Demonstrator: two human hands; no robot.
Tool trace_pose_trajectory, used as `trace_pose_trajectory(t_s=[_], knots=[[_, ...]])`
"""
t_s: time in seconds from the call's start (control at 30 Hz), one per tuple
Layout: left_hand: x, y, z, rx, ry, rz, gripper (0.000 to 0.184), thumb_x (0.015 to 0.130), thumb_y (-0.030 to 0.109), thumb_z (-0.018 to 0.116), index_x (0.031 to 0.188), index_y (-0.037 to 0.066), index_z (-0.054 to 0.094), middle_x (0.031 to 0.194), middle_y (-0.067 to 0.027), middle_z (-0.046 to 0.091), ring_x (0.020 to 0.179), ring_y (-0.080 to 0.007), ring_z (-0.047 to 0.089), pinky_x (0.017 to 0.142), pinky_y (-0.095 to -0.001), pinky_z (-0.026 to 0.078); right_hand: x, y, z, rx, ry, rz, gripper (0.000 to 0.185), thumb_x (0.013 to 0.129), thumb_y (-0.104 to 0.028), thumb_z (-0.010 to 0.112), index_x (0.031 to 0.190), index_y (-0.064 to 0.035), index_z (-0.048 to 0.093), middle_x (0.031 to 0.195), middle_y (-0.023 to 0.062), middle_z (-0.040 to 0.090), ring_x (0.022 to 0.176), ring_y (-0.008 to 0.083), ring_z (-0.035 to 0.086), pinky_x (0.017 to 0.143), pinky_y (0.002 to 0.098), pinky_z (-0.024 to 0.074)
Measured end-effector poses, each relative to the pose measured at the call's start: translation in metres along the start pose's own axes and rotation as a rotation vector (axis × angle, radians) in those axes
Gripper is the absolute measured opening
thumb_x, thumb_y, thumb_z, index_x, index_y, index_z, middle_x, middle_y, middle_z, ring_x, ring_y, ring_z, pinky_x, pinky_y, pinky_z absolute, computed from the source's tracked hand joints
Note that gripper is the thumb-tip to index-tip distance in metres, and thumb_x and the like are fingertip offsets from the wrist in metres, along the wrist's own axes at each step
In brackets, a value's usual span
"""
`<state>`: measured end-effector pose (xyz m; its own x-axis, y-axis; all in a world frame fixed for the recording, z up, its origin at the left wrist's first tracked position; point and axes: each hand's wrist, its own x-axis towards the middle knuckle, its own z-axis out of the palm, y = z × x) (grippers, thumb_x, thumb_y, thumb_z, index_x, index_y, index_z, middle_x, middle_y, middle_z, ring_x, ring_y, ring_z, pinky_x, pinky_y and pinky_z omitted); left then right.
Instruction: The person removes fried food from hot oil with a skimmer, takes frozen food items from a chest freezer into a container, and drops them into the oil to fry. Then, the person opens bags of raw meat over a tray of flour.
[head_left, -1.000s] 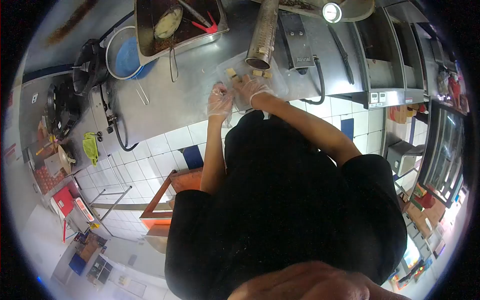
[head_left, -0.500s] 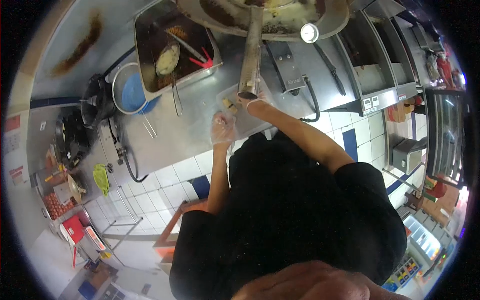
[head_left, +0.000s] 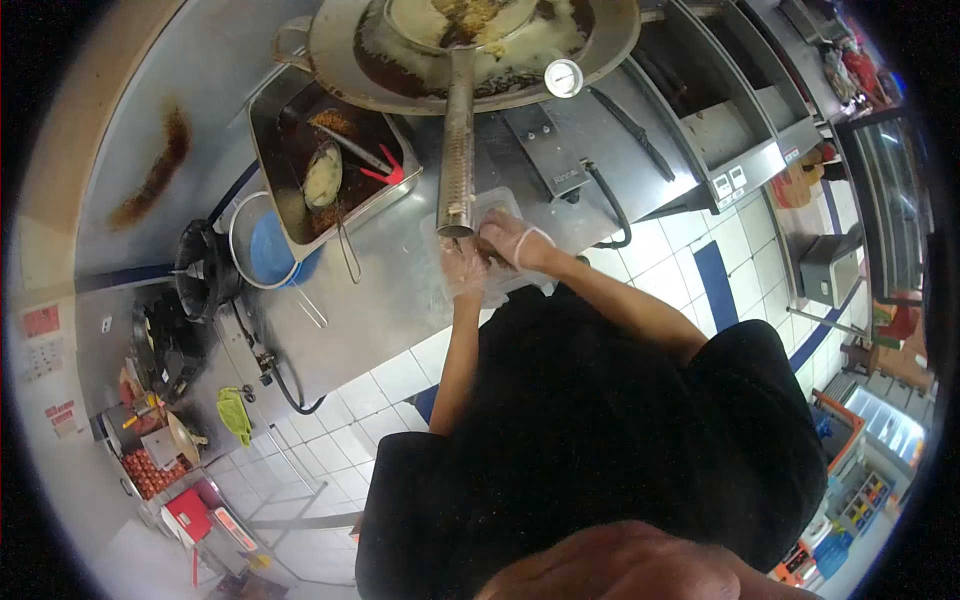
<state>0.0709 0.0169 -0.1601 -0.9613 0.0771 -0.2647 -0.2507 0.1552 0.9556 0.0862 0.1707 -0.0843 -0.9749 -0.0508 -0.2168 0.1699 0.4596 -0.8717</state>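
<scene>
My left hand (head_left: pixel 463 270), in a clear plastic glove, is over a translucent plastic container (head_left: pixel 508 200) on the steel counter. Its fingers look bent, and their tips are partly hidden beneath the end of a long metal handle (head_left: pixel 457 150). Right beside it is my right hand (head_left: pixel 515 240), also gloved, with curled fingers. Between the two hands a small brownish patch shows, too blurred to name. The handle reaches out above the hands from a large pan (head_left: pixel 335 60) of foaming oil.
A deep steel tray (head_left: pixel 262 130) holds red-handled tongs (head_left: pixel 380 165) and a strainer ladle (head_left: pixel 323 175). Left of it stands a sieve over a blue bowl (head_left: pixel 268 235). A dial thermometer (head_left: pixel 563 78) sits at the pan's rim. A hose (head_left: pixel 622 215) runs from a Rinnai box (head_left: pixel 545 150).
My left hand has moved right, close against my right hand. The pale yellow-brown piece that lay between them no longer shows clearly. The whole view has shifted and turned slightly.
</scene>
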Motion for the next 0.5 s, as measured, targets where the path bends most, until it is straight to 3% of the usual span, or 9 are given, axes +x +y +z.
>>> trace_pose_trajectory(t_s=[0.03,0.07,0.13,0.27,0.37,0.47,0.5], knots=[[-0.003,0.021,0.003,0.021,0.034,0.065,0.035,0.109,0.04,0.051,0.11,0.006,0.06,0.085,-0.0042,0.063,0.069,-0.011,0.058,0.057,-0.031,0.049,-0.003,-0.004,0.005,-0.116,0.198,-0.112,0.039,0.102,-0.03,0.05,0.108,0.0042,0.067,0.099,0.0251,0.073,0.096,0.0428,0.07,0.084,0.0505,0.0551],[-0.014,0.041,0.006,0.09,0.015,-0.105,0.036,0.109,0.039,0.049,0.111,0.005,0.062,0.091,-0.0073,0.067,0.076,-0.0176,0.064,0.066,-0.035,0.053,-0.002,-0.008,0.01,-0.138,0.267,-0.013,0.034,0.101,-0.028,0.053,0.101,0.0029,0.068,0.097,0.0239,0.072,0.092,0.0446,0.069,0.082,0.0517,0.0549],[-0.015,0.041,0.01,0.338,0.006,0.058,0.037,0.109,0.038,0.049,0.113,0.005,0.064,0.096,-0.0098,0.07,0.083,-0.0224,0.066,0.073,-0.0375,0.054,-0.003,-0.014,0.002,-0.219,0.215,-0.14,0.033,0.099,-0.026,0.054,0.101,0.0035,0.068,0.095,0.0253,0.07,0.09,0.0464,0.068,0.082,0.052,0.0547],[0.009,-0.011,0.003,0.438,-0.036,0.144,0.04,0.107,0.037,0.049,0.12,0.003,0.067,0.109,-0.0186,0.072,0.097,-0.0341,0.069,0.084,-0.0442,0.053,0.005,0.013,0.014,-0.562,0.156,-0.38,0.03,0.099,-0.028,0.055,0.103,-0.0007,0.068,0.097,0.0271,0.068,0.091,0.0485,0.066,0.08,0.054,0.0532],[-0.003,0.015,-0.001,0.911,-0.003,0.375,0.046,0.107,0.037,0.047,0.119,-0.001,0.069,0.107,-0.0241,0.073,0.098,-0.0383,0.071,0.084,-0.0471,0.053,0.006,0.008,0.018,-0.537,0.213,-0.292,0.031,0.1,-0.028,0.055,0.102,0.0001,0.068,0.099,0.0262,0.069,0.088,0.0479,0.067,0.078,0.0544,0.0549],[-0.016,0.043,0.007,0.41,0.087,-0.019,0.05,0.106,0.037,0.048,0.11,-0.007,0.072,0.1,-0.0267,0.074,0.096,-0.0411,0.071,0.083,-0.0479,0.052,0.021,0.025,0.03,-0.291,0.151,0.008,0.031,0.094,-0.024,0.058,0.107,0.0019,0.068,0.1,0.0253,0.069,0.088,0.0443,0.069,0.077,0.0524,0.0554],[-0.019,0.053,0.008,0.435,0.092,-0.054,0.05,0.106,0.037,0.049,0.108,-0.008,0.072,0.096,-0.0254,0.074,0.093,-0.0382,0.072,0.082,-0.0466,0.052,0.017,0.024,0.029,-0.366,0.183,-0.12,0.031,0.094,-0.024,0.058,0.108,0.003,0.067,0.101,0.0259,0.069,0.088,0.0442,0.069,0.076,0.0525,0.0555]])
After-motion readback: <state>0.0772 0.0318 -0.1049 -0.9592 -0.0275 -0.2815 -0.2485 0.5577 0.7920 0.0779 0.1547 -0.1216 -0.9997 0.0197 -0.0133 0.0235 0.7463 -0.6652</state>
